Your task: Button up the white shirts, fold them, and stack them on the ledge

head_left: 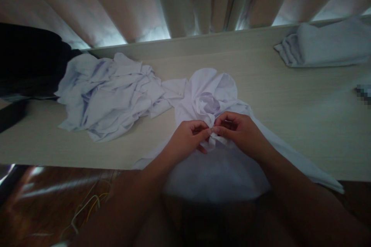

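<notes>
Both the left hand [189, 135] and the right hand [239, 131] pinch a bunched fold of a white garment [214, 166], which lies on the pale wooden table [304, 123] and hangs over its near edge. Further left sits a crumpled heap of white cloth [110, 94]. Far right, near the curtains [185, 4], rests a folded stack of white cloth [324, 44].

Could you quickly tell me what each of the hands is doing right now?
Left hand: closed, pinching a fold of the white garment.
Right hand: closed, pinching the same fold, fingertips meeting the left's.
</notes>
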`<state>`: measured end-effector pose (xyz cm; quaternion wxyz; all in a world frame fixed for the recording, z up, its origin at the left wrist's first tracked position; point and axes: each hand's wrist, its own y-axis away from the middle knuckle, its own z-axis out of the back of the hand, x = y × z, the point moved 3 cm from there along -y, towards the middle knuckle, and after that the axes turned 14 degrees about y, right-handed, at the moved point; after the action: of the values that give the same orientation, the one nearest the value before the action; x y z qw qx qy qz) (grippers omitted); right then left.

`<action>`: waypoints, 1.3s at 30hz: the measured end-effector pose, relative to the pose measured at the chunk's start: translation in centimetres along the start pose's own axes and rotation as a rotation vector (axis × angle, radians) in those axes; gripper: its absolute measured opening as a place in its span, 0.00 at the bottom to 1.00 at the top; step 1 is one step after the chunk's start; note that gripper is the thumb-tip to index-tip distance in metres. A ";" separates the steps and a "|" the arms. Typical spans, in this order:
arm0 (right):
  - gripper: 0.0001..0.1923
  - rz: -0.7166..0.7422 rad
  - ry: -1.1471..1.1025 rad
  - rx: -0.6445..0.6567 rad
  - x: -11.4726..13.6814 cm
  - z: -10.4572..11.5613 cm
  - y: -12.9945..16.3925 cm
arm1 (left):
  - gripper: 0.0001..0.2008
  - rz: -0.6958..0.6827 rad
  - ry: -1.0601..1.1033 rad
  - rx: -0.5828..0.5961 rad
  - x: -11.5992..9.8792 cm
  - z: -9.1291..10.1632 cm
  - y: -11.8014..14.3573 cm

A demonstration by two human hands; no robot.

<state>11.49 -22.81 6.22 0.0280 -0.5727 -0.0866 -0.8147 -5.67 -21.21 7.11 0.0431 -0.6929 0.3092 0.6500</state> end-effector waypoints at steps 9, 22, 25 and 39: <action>0.07 -0.006 -0.060 0.047 0.0 -0.3 -0.1 | 0.10 0.047 0.098 0.091 1.3 0.8 -0.9; 0.10 0.281 0.519 -0.300 2.1 1.5 1.1 | 0.10 -0.061 0.311 -0.133 1.1 1.8 -2.0; 0.17 0.380 0.754 -0.249 2.5 1.2 1.2 | 0.10 -0.084 0.369 -0.189 1.3 2.1 -2.3; 0.13 0.086 0.607 -0.055 1.3 0.8 0.5 | 0.12 -0.171 0.306 -0.248 0.6 2.2 -2.3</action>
<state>11.84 -23.09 7.69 0.0715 -0.3069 -0.0276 -0.9487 -6.49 -18.55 5.38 -0.0349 -0.8072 0.1697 0.5643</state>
